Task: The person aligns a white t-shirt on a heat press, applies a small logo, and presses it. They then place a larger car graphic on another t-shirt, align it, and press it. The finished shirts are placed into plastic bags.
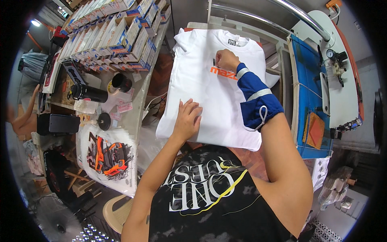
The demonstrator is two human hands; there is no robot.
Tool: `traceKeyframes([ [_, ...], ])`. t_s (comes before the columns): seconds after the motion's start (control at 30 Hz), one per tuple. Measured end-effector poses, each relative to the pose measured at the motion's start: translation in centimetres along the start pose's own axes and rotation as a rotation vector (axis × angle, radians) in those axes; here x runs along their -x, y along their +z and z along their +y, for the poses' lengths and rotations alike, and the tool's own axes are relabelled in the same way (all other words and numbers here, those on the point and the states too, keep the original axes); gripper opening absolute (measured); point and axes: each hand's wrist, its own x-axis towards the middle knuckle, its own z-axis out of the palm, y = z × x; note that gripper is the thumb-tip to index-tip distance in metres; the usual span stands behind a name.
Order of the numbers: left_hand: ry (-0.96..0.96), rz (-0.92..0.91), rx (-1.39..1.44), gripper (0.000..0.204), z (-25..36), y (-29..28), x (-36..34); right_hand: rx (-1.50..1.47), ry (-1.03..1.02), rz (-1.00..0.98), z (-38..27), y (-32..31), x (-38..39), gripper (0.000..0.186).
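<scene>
The white shirt (209, 109) lies spread over a support that it mostly hides, its collar at the far end, its hem toward the person's body; a red-brown edge of the support shows past the far left shoulder. On the chest is an orange print (221, 71), partly covered by the right grip (227, 60) and the forearm. The right grip's fingers are curled in; whether they pinch anything I cannot tell. A small dark patch shows just left of them. A blue sleeve (258, 97) with pale bands wraps that forearm. The left grip (187, 117) lies on the shirt near its left side, fingers loosely bent and slightly parted, holding nothing. To the right of the shirt stands a blue panel (306, 88), with an orange-brown pad (313, 130) at its near end and a gauge (330, 53) beyond its right edge. To the left is a long surface (137, 90): boxes (117, 38) are stacked at its far end, a black mug (121, 82) and a black bottle (89, 92) stand around its middle, a phone (63, 123) is by its left edge, and a car-printed shirt (111, 155) lies at its near end. Beyond the left edge shows another person's arm (27, 111).
</scene>
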Motion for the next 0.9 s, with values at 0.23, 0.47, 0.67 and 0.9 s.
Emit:
traceKeyframes([
  [0.23, 0.023, -0.061, -0.044, 0.034, 0.1, -0.7, 0.0, -0.053, -0.125, 0.135, 1.3, 1.1, -0.9, 0.02],
  [0.47, 0.111, 0.032, -0.175, 0.038, -2.7, -1.0, -8.6, -0.047, -0.25, -0.005, 1.2, -0.6, -1.4, 0.019],
  [0.67, -0.015, -0.17, -0.392, 0.053, -6.3, 0.2, -11.8, -0.017, -0.336, -0.018, 1.9, -2.4, 1.6, 0.017],
  [0.9, -0.005, -0.137, -0.428, 0.054, -6.2, 0.6, -11.2, -0.212, -0.311, 0.002, 4.1, -3.2, 4.5, 0.009],
])
